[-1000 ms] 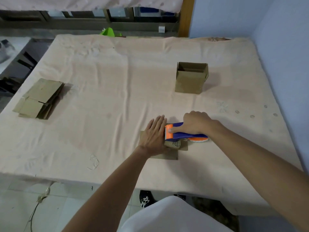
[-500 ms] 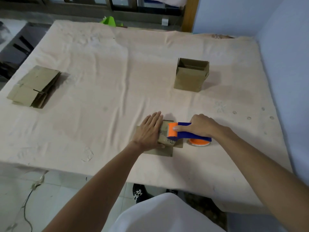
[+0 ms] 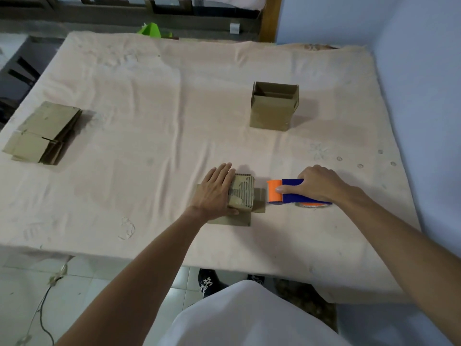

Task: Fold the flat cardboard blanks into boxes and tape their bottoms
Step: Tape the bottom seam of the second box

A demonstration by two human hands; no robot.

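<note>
The box [image 3: 243, 193] sits bottom-up near the table's near edge, a little right of the middle. It is small, of brown cardboard, and its upturned face shows ribbed corrugation and a wrinkled, shiny patch that looks like tape. Loose flaps lie spread flat on the cloth at its near and right sides.

The left hand [image 3: 214, 193] lies flat on the box's left part. Its fingers are straight and together, pointing toward the far edge, with the thumb down the near face.

Just right of the box and apart from it, the right hand [image 3: 318, 183] grips a tape dispenser [image 3: 291, 198]. The fingers are curled round the blue handle and the thumb lies along the orange head, which points at the box. The dispenser's orange roll rests on the cloth beneath the hand.

The table [image 3: 149, 108] is covered with a creased peach cloth. Toward its far right stands a folded box [image 3: 273, 108], upright with its top open. Near the left edge lies a stack of flat blanks [image 3: 42, 132], slightly fanned. A blue wall [image 3: 411, 71] runs along the table's right side. A green object [image 3: 152, 29] shows beyond the far edge.
</note>
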